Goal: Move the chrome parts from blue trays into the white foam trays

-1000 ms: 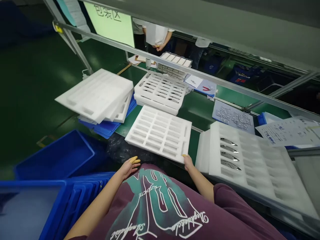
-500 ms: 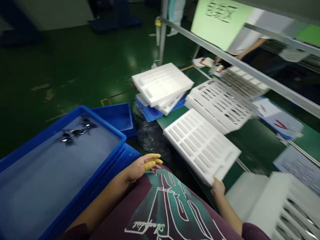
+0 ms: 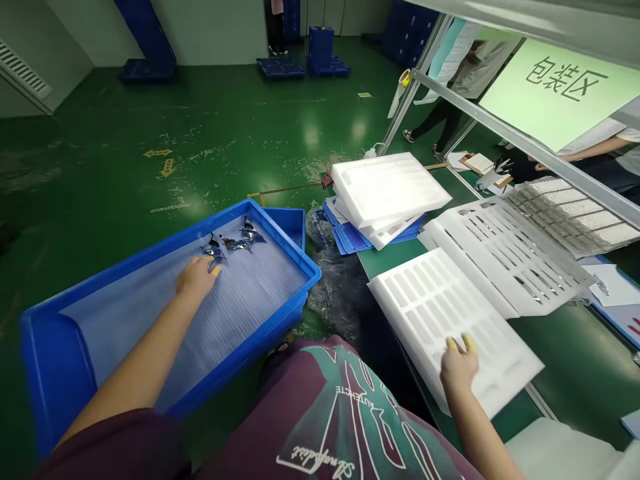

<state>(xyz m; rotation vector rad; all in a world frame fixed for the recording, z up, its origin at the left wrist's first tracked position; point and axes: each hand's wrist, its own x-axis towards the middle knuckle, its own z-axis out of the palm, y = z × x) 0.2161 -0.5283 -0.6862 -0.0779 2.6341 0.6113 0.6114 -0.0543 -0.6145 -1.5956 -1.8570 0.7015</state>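
My left hand [image 3: 197,279] reaches into a blue plastic bin [image 3: 280,240] lined with a pale sheet. Its yellow-capped fingertips are slightly apart, at the nearest of several small shiny metal parts [image 3: 214,248]; a firm grip does not show. Over a white foam tray [image 3: 420,303] with rows of slots is my right hand [image 3: 459,365]. Two of its fingers wear yellow finger cots and stand apart, with nothing clearly held. The visible slots of this tray look bare. Behind it lies another foam tray [image 3: 505,247] filled with shiny slim pieces.
Foam trays [image 3: 393,190] are stacked on blue sheets [image 3: 345,230] at the table's left end. Clear plastic wrap [image 3: 333,293] hangs between bin and table. A metal rail [image 3: 525,137] with a green sign [image 3: 560,87] crosses above. Another person's arm [image 3: 600,148] shows behind it.
The view has swung left towards the bin. My left hand has gone from beside my shirt into the bin at the shiny parts. My right hand has moved from the tray's edge to over it.
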